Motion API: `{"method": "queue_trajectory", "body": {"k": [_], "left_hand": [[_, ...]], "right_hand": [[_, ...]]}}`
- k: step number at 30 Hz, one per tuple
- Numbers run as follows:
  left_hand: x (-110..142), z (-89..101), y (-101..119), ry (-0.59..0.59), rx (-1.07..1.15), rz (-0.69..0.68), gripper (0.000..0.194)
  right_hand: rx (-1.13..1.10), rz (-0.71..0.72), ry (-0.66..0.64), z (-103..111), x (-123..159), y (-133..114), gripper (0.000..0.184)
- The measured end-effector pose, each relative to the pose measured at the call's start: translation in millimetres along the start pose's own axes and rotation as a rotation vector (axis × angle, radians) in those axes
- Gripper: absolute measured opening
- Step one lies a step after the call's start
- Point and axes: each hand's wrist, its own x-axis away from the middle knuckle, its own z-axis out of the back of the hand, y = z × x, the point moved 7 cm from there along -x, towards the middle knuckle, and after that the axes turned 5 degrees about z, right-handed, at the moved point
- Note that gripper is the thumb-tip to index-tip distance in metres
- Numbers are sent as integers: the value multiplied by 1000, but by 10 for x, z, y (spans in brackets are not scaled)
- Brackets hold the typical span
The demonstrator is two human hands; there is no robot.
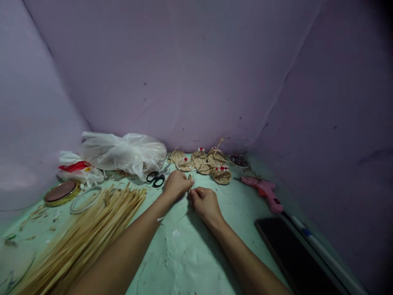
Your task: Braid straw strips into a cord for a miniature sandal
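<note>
My left hand point(178, 183) and my right hand point(206, 203) meet above the middle of the table, fingers pinched. Between them is a small straw-coloured piece point(190, 178), mostly covered by the fingertips, so its full shape is hidden. Just beyond the hands lie several small oval woven straw pieces point(200, 161) that look like miniature slippers, some trimmed with red and white beads. Black-handled scissors point(159, 180) rest beside my left hand, blades pointing away.
A bundle of long straw strips point(82, 233) lies at left, near a pale ring point(86, 200) and a round lid point(60, 192). Plastic bags point(125, 151) sit against the wall. At right are a pink glue gun point(264, 190) and a black flat object point(294, 254).
</note>
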Motion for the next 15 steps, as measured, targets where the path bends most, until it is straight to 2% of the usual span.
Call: {"method": "queue_trajectory", "body": {"k": [3, 5, 7, 10, 13, 15], "left_hand": [[70, 46, -107, -12, 227, 88, 34], [177, 0, -180, -135, 388, 216, 30], [308, -68, -191, -282, 499, 306, 26], [409, -94, -134, -355, 582, 294, 24], [388, -103, -84, -349, 624, 231, 19], [358, -111, -91, -342, 631, 246, 13]], "right_hand": [[-355, -228, -118, -120, 43, 70, 21], [-533, -319, -169, -151, 78, 47, 17], [-631, -339, -208, -146, 95, 2, 14], [-658, -318, -266, -147, 101, -35, 14], [-622, -306, -288, -164, 96, -43, 16], [-565, -325, -299, -172, 92, -40, 16]]}}
